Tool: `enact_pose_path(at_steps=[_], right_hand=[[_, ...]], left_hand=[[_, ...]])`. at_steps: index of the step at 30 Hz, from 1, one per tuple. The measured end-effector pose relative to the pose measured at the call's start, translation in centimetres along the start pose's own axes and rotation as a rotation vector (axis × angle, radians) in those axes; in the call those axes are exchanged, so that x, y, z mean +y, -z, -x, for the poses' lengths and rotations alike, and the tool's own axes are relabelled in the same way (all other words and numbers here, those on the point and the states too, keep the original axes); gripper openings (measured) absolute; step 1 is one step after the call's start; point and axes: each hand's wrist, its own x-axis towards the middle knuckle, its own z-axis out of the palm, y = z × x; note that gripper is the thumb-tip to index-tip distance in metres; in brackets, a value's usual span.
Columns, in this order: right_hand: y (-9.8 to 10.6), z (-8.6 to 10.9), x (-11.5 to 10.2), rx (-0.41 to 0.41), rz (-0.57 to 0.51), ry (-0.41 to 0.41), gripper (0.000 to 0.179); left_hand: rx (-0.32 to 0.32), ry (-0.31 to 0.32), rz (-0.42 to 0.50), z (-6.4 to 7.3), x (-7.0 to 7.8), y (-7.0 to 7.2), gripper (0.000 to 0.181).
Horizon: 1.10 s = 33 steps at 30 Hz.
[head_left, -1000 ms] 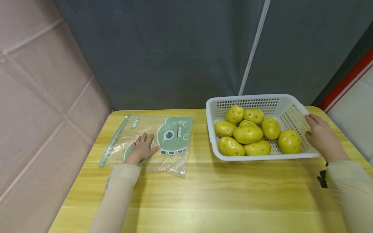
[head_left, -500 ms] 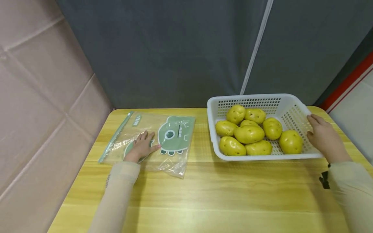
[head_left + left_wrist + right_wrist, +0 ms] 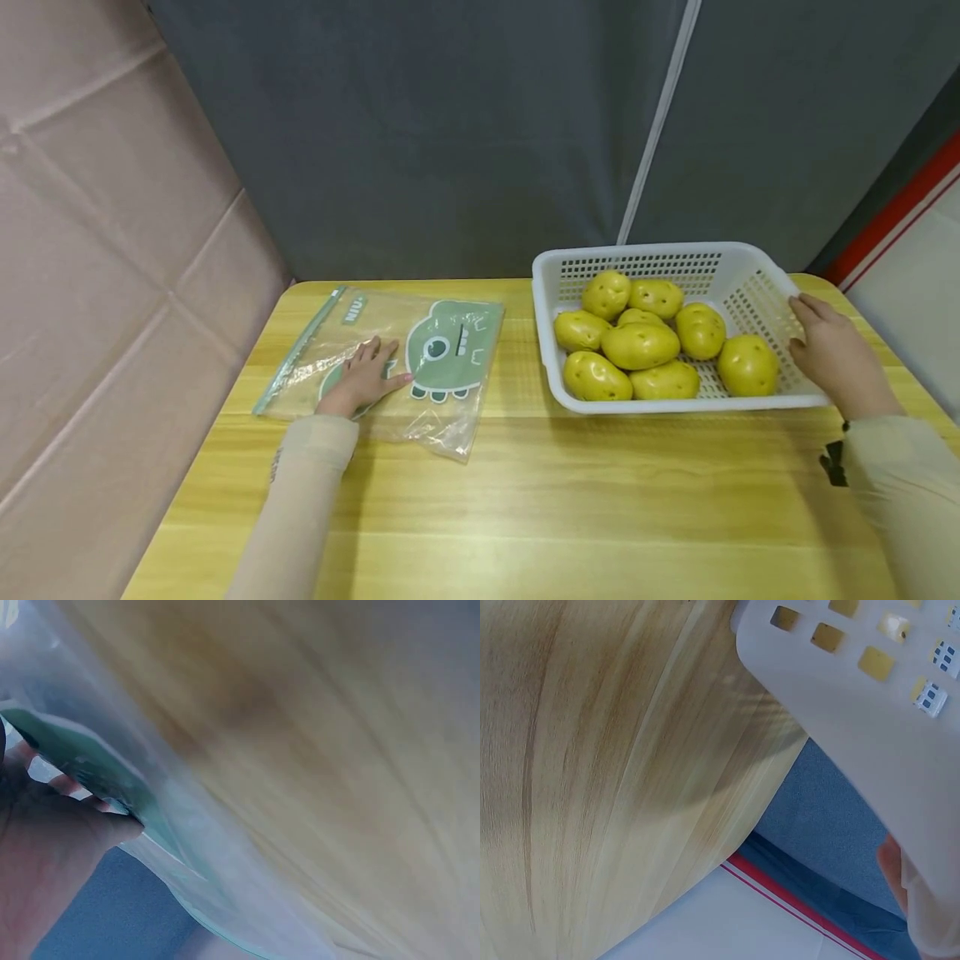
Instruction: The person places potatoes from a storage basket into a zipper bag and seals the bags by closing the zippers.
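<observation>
In the head view a clear zip bag [image 3: 442,425] with a green cartoon monster print lies flat on the left of the table, its zip strip towards the left. My left hand [image 3: 363,379] rests on it with fingers spread, the thumb beside the printed eye. A white plastic basket [image 3: 660,407] of yellow potatoes [image 3: 637,346] stands on the right. My right hand [image 3: 840,358] holds the basket's right end by the rim. From the right wrist, a finger [image 3: 892,874] shows at the rim, while most of that hand is out of that frame.
The wooden table [image 3: 525,500] reaches back to a dark grey curtain [image 3: 450,142]. A pale padded wall [image 3: 112,250] borders it on the left. At the right stands a white panel with a red stripe [image 3: 900,204].
Under my left hand the bag has turned slightly clockwise, its zip end edging away from me. My right hand keeps its hold on the basket.
</observation>
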Motion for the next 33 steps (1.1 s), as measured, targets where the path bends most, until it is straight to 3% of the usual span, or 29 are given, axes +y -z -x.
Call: enact_pose_path(at_steps=[11,16,21,26,29,33], right_hand=[[0.1,0.1,0.0,-0.006,0.006,-0.023,0.061],[0.0,0.0,-0.1,-0.014,-0.001,-0.025,0.061],[-0.1,-0.1,0.0,-0.005,-0.007,-0.024,0.061],[-0.1,0.0,0.0,0.0,-0.008,-0.026,0.06],[0.0,0.0,0.0,-0.003,-0.008,-0.03,0.06],[-0.1,0.0,-0.1,0.0,-0.005,-0.023,0.06]], left_hand=[[-0.013,-0.132,0.003,-0.5,-0.9,0.4,0.077],[-0.018,-0.135,-0.052,-0.5,-0.4,1.2,0.078],[0.02,-0.037,-0.097,-0.4,1.1,1.7,0.075],[0.233,0.128,-0.197,-0.3,2.3,0.9,0.051],[0.316,0.222,-0.232,-0.3,2.6,0.3,0.05],[0.264,0.331,-0.214,-0.2,2.9,-0.1,0.067]])
